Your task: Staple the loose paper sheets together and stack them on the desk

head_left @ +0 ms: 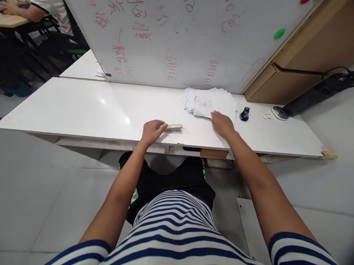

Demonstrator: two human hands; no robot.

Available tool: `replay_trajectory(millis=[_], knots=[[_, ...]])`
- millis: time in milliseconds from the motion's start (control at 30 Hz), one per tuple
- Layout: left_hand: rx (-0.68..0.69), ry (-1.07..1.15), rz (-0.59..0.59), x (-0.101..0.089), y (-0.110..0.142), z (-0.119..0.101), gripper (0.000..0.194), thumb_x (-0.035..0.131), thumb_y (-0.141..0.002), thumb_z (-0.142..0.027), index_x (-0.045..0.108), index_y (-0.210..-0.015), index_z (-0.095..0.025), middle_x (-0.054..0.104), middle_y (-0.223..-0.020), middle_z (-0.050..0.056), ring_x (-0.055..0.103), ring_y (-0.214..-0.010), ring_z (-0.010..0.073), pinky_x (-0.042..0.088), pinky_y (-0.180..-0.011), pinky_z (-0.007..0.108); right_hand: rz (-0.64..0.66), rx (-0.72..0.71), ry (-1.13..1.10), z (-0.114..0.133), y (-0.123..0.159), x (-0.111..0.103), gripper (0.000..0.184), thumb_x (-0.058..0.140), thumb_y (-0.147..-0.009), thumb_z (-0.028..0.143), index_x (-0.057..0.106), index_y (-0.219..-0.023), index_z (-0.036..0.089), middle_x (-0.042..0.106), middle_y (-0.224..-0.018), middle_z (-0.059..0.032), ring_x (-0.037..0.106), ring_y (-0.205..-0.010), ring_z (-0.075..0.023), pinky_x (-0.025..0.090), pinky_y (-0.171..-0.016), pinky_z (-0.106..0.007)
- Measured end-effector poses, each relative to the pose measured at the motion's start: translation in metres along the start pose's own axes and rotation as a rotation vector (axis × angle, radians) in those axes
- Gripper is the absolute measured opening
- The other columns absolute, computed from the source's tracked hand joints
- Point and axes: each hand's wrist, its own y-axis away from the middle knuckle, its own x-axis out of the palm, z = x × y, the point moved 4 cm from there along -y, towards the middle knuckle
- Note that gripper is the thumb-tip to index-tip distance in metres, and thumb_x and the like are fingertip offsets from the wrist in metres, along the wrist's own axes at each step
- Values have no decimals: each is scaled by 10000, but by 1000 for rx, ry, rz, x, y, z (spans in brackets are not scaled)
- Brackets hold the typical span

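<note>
My left hand [154, 132] is closed round the left end of a light-coloured stapler [175, 127], whose other end points right, low over the white tabletop. At the front edge of an untidy stack of printed paper [212, 101], my right hand [222, 124] has its fingers closed on the sheets' near edge. How many sheets it grips is hidden. The stack lies at the foot of the whiteboard, with its sheets fanned out unevenly.
Behind the table [76, 101] leans a whiteboard [150, 59] with red writing. A small dark blue object [244, 114] stands right of the paper. Cardboard boxes [313, 36] and a black handheld vacuum-like device [316, 93] are farther right. A seated person [39, 11] is at the upper left.
</note>
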Motion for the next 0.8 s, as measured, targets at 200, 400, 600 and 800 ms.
replay_trajectory(millis=[200, 400, 600, 800], knots=[[23, 28, -8, -1, 1, 0, 485, 439, -936, -587, 721, -1059, -213, 735, -1139, 41, 638, -1117, 239, 438, -1021, 356, -65, 45, 139, 4, -6, -8, 391, 358, -925, 128, 639, -1189, 66, 688, -1146, -216, 624, -1070, -325, 484, -843, -426], [32, 70, -36, -1, 2, 0, 458, 459, -938, -575, 726, -1032, -215, 744, -1097, 37, 654, -1071, 235, 457, -973, 341, -126, 87, -53, -5, -10, -11, 232, 489, -889, 260, 666, -1000, 158, 721, -1004, -137, 643, -919, -283, 441, -740, -338], [25, 111, -72, 1, 2, 7, 433, 476, -936, -561, 720, -1006, -209, 747, -1058, 44, 666, -1026, 234, 472, -927, 340, -447, 291, -120, -14, 3, -32, 428, 358, -957, 328, 601, -1233, 108, 722, -909, -171, 678, -852, -317, 481, -774, -403], [84, 211, -330, -11, 16, -6, 496, 371, -985, -565, 685, -989, -181, 718, -1038, 89, 643, -1035, 212, 478, -937, 344, -781, 139, -240, 6, 62, -64, 496, 300, -993, 384, 622, -1271, 129, 692, -1191, -183, 672, -1090, -301, 501, -971, -447]])
